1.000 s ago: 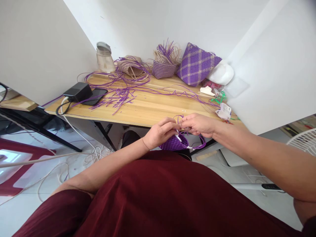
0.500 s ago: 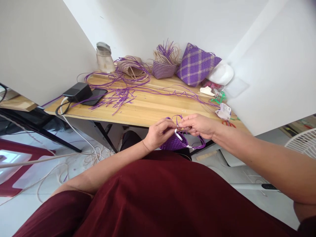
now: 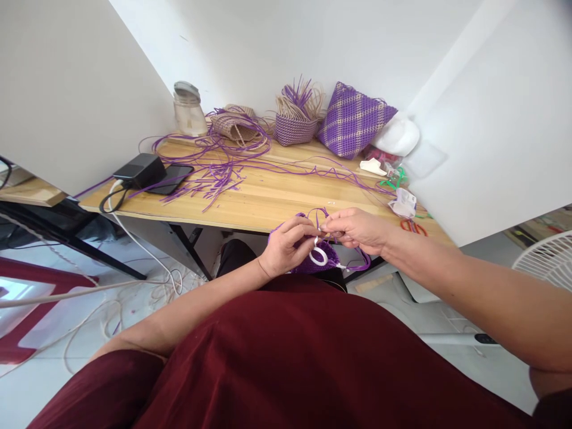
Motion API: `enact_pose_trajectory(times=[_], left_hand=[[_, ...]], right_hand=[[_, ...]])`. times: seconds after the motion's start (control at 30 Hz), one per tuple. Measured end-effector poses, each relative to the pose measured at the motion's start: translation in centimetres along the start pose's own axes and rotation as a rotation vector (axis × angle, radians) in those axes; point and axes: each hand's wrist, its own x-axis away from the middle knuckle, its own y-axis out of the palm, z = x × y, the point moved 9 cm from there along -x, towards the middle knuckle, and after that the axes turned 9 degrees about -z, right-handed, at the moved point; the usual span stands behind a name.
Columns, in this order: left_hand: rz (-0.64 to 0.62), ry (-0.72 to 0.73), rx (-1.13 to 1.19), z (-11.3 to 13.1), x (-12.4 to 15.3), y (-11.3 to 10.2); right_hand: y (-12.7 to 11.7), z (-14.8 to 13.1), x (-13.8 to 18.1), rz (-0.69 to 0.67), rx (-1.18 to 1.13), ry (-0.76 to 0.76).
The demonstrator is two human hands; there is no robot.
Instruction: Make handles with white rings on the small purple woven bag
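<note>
A purple woven piece [image 3: 322, 262], perhaps a small bag, rests at my lap just below the table edge. My left hand [image 3: 290, 241] is closed over its left side, thumb and fingers pinched together at the top. Opposite, my right hand [image 3: 355, 229] pinches at the same spot, the fingertips of both hands nearly touching. A small white bit shows between them, and a white ring like a narrow tape roll [image 3: 318, 257] dangles below from a short white strip. Purple strips [image 3: 364, 262] loop out on the right, with a white band round them. The exact contents of the right fingertips are hidden.
On the wooden table [image 3: 268, 205] lie cut purple strips [image 3: 218, 179], a black adapter [image 3: 140, 170], a phone [image 3: 172, 179] and red-handled scissors [image 3: 413, 227]. Farther back stand a jar [image 3: 190, 113], woven baskets [image 3: 295, 128] and a purple checked bag [image 3: 355, 122].
The white ring has swung round and now faces me as a full circle, hanging slightly lower and left. Both hands keep almost the same place and pinch.
</note>
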Motion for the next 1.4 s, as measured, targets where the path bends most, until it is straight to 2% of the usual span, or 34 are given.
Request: enact_pose_trajectory(times=[0.13,0.3,0.47,0.63,0.77,0.93,1.07,1.3,1.4], left_hand=[[0.002,0.009,-0.038,0.1,-0.1,-0.2],[-0.014,-0.063,0.06,-0.5,-0.3,-0.2],[0.015,-0.29,0.241,-2.2,-0.2,0.0],[0.039,-0.591,0.609,-4.1,0.4,1.3],[0.064,-0.653,0.698,-4.3,0.3,1.2],[0.073,-0.775,0.755,-4.9,0.6,1.0],[0.067,-0.873,0.77,-5.4,0.9,0.8],[-0.005,-1.013,0.878,-6.1,0.8,1.1],[-0.052,-1.017,0.905,-6.4,0.5,0.9]], right_hand=[[-0.5,-0.8,0.2,0.079,0.143,-0.095],[-0.2,-3.0,1.2,0.141,0.502,-0.254],[0.7,-4.0,2.5,0.21,0.759,-0.36],[1.2,-5.4,3.6,0.275,0.914,-0.524],[1.9,-6.1,4.3,0.268,1.05,-0.646],[4.5,-6.4,5.4,0.348,1.417,-0.853],[5.8,-5.8,5.5,0.364,1.603,-0.96],[7.4,-5.6,6.0,0.386,1.682,-1.144],[7.1,-6.2,5.6,0.406,1.594,-1.108]])
